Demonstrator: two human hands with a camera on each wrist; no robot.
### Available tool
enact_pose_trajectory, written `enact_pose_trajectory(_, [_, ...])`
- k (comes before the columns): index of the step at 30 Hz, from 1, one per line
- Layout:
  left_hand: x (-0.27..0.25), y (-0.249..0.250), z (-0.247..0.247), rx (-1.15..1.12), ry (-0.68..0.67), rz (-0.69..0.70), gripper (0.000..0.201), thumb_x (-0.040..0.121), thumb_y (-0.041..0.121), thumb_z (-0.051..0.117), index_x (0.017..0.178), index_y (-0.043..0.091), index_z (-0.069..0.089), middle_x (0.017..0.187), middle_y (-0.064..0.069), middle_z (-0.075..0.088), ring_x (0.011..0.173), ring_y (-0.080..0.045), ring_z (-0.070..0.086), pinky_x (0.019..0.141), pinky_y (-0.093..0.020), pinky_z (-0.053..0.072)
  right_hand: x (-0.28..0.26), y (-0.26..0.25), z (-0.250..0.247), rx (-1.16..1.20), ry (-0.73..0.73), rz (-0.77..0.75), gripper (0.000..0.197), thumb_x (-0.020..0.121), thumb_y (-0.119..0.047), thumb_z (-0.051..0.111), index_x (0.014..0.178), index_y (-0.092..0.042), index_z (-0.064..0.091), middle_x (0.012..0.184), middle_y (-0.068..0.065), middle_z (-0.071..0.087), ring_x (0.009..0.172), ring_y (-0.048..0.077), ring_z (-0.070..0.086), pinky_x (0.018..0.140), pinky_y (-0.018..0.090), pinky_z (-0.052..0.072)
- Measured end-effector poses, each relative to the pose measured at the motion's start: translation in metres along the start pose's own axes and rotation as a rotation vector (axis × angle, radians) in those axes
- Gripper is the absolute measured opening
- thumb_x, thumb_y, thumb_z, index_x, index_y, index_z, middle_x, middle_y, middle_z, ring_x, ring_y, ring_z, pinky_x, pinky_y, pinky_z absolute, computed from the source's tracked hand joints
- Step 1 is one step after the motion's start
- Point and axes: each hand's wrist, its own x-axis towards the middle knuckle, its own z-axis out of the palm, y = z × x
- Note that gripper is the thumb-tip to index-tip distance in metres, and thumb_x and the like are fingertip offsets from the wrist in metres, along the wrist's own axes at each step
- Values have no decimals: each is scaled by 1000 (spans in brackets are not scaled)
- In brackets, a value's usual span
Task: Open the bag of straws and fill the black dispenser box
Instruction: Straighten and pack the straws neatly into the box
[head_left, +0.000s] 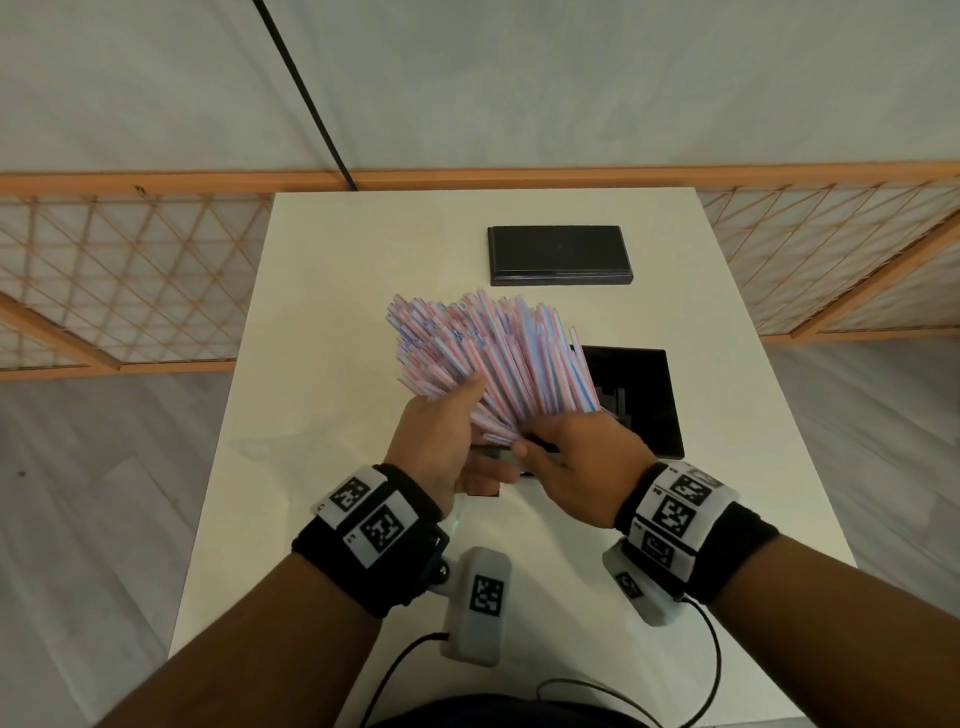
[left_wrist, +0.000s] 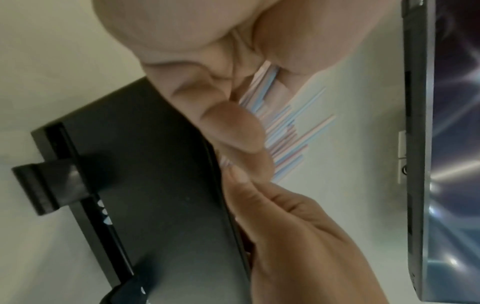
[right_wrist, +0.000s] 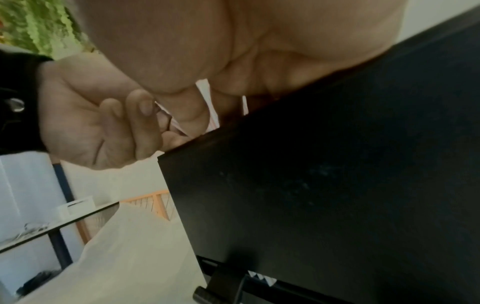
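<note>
A thick bundle of pink, blue and white striped straws (head_left: 493, 353) fans out up and away from me over the left part of the open black dispenser box (head_left: 644, 400). My left hand (head_left: 457, 415) grips the bundle's lower end from the left. My right hand (head_left: 561, 441) grips it from the right, low against the box's near rim. In the left wrist view the straws (left_wrist: 283, 131) run between the fingers of my left hand (left_wrist: 228, 127) beside the box wall (left_wrist: 142, 185). The right wrist view shows my right hand (right_wrist: 233, 61) above the box (right_wrist: 337, 185). No bag is plainly visible.
The box's flat black lid (head_left: 558, 254) lies at the far side of the white table (head_left: 322, 322). An orange lattice screen (head_left: 130, 270) stands behind the table, and a black pole (head_left: 306, 98) leans there. Wrist camera cables (head_left: 711, 670) hang near the table's front edge.
</note>
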Motion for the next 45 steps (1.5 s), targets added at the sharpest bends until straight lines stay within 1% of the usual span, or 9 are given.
enact_pose_trajectory(6, [0,0,-1,146,31,67,47,97,50,62,107,4,67,78,-15,76,53,-34,72,42,-28,49,2,2,-4,-11,-18,-24,37,99,-48,40,68,-28,43,63,-6,48,60,18,50,61,42,51])
enact_pose_trajectory(11, [-11,10,-18,441,225,424,67,96,66,51,59,10,49,53,-8,60,49,-31,71,52,-38,53,4,2,-6,-4,-57,-22,35,99,-49,40,74,-26,50,68,-4,53,64,20,53,66,41,52])
enact_pose_trajectory(14, [-10,11,-34,636,415,651,60,96,64,51,73,9,51,58,-6,58,55,-25,62,61,-37,49,0,7,-14,18,45,-7,33,94,-45,55,77,-18,61,65,-4,58,61,15,55,62,32,49])
enact_pose_trajectory(20, [3,3,-33,546,368,363,69,84,72,60,108,13,34,99,-6,58,84,-26,57,75,-34,43,-2,16,-22,-86,-3,154,42,91,-57,52,79,-19,63,68,-3,62,64,15,58,60,29,47])
enact_pose_trajectory(26, [5,-5,-26,564,284,298,65,87,78,48,92,14,57,78,-6,65,61,-26,65,39,-22,42,6,-1,-13,35,-44,2,31,98,-44,50,93,-20,69,74,-3,68,71,20,64,71,33,53])
enact_pose_trajectory(31, [3,-4,-24,645,257,442,63,96,65,51,55,17,48,48,1,54,48,-25,65,53,-35,57,11,2,-6,44,-56,64,35,94,-54,50,90,-20,58,75,-2,64,72,19,62,69,35,54])
enact_pose_trajectory(37, [8,-5,-23,530,301,434,48,98,53,55,66,17,57,60,-6,61,54,-30,69,43,-33,57,13,-3,-9,117,-109,-18,26,98,-45,45,103,-25,61,88,-6,62,83,19,60,78,34,51])
enact_pose_trajectory(42, [8,-6,-23,570,298,473,62,98,56,54,59,10,64,50,-6,66,54,-26,70,65,-40,61,15,-7,-5,111,-128,-70,13,99,-39,46,93,-29,52,80,-12,56,74,12,54,72,32,48])
enact_pose_trajectory(45, [6,-1,-20,481,288,459,59,100,46,56,62,4,70,46,-6,67,41,-17,65,57,-35,61,16,-11,-2,121,-123,-111,17,101,-36,43,98,-25,54,80,-8,57,74,15,55,73,36,50])
